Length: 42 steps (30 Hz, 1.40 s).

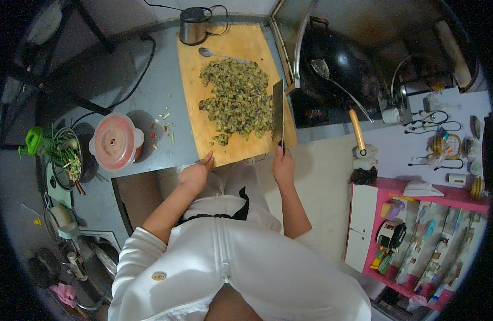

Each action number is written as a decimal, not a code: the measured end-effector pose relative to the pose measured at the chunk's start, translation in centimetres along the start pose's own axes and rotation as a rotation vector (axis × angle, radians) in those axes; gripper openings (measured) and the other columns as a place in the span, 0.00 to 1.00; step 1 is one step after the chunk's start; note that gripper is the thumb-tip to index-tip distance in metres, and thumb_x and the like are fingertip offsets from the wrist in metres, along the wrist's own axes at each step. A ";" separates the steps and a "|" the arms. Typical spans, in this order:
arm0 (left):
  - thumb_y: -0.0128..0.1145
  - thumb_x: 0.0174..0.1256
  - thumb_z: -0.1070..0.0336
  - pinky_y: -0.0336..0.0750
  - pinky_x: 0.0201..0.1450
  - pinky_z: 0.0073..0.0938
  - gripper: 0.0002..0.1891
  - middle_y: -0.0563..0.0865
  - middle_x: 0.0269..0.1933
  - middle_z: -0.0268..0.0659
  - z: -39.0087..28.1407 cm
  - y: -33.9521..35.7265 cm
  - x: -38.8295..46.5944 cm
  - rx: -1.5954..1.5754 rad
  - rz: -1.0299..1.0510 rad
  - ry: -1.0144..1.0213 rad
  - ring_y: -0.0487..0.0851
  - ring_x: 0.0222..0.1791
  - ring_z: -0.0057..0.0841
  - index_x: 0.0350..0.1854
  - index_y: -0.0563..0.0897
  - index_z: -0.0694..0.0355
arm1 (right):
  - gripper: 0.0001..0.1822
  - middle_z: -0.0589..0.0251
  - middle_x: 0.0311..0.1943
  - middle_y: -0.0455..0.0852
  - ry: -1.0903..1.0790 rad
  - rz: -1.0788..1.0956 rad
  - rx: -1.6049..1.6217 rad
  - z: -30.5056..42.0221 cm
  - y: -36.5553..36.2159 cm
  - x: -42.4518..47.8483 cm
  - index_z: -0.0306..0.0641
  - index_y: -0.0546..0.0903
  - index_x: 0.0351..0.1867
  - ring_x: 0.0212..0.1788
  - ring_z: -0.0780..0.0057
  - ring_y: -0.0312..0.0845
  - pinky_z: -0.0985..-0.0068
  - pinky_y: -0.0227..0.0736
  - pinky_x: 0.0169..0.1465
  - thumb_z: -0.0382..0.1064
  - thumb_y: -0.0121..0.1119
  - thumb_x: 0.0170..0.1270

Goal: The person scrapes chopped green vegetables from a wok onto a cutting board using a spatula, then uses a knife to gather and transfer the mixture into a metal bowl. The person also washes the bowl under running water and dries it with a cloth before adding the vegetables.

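My right hand (283, 165) grips the handle of a cleaver (277, 110), whose broad blade stands nearly edge-on along the right side of a heap of finely chopped greenish food (238, 96). The heap covers the middle of a wooden cutting board (204, 146). At the board's near left corner lies my left hand (196, 176), its fingers on the board's edge; whether it grips the edge cannot be told. Behind the heap, a metal spoon (206, 52) rests on the board.
A metal cup (192, 32) stands at the board's far end. Leftward are a lidded plastic container (114, 141) and a bowl of green onions (72, 154). Food scraps (164, 128) dot the counter. At right, a black wok (338, 60) holds a metal spatula (321, 68) with its handle jutting out.
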<state>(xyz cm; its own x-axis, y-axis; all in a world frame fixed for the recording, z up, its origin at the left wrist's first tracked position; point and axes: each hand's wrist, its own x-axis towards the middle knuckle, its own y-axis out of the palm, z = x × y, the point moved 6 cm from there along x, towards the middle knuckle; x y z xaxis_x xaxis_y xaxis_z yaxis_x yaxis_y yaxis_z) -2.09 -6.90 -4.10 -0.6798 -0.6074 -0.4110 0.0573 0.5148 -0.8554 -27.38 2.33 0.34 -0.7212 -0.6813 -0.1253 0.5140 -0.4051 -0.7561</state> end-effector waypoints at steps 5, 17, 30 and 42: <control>0.42 0.55 0.72 0.78 0.37 0.34 0.28 0.55 0.68 0.20 0.5 0.1 0.5 0.008 0.099 -0.019 0.82 0.40 0.31 0.62 0.63 0.47 | 0.26 0.38 0.28 0.78 0.088 0.087 0.050 -0.6 0.7 1.5 0.25 0.73 0.38 0.34 0.42 0.74 0.57 0.67 0.39 0.53 0.40 0.65; 0.42 0.57 0.70 0.77 0.34 0.34 0.26 0.58 0.67 0.19 0.3 0.5 0.0 -0.039 0.054 0.008 0.82 0.37 0.32 0.61 0.65 0.45 | 0.24 0.37 0.30 0.78 0.013 -0.045 -0.059 -0.6 1.6 1.8 0.27 0.75 0.38 0.36 0.41 0.74 0.57 0.66 0.38 0.51 0.41 0.65; 0.41 0.60 0.67 0.77 0.39 0.34 0.24 0.56 0.68 0.19 0.4 -0.1 0.3 -0.016 0.058 0.002 0.82 0.41 0.31 0.61 0.65 0.45 | 0.25 0.37 0.34 0.78 0.101 -0.030 -0.025 -0.3 0.9 1.5 0.26 0.74 0.40 0.40 0.40 0.72 0.57 0.66 0.43 0.52 0.41 0.65; 0.41 0.58 0.69 0.77 0.40 0.33 0.26 0.57 0.67 0.16 0.0 -0.5 0.0 -0.045 0.103 -0.024 0.81 0.43 0.31 0.61 0.65 0.42 | 0.25 0.37 0.33 0.78 0.085 -0.054 -0.003 0.0 1.0 1.8 0.26 0.75 0.38 0.39 0.41 0.73 0.57 0.67 0.42 0.52 0.41 0.64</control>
<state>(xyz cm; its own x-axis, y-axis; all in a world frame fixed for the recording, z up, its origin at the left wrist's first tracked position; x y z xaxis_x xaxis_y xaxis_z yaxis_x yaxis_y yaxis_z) -2.13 -7.18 -3.63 -0.6541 -0.5640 -0.5041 0.0926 0.6017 -0.7933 -28.18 0.65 -0.62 -0.7847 -0.6044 -0.1380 0.4721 -0.4383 -0.7648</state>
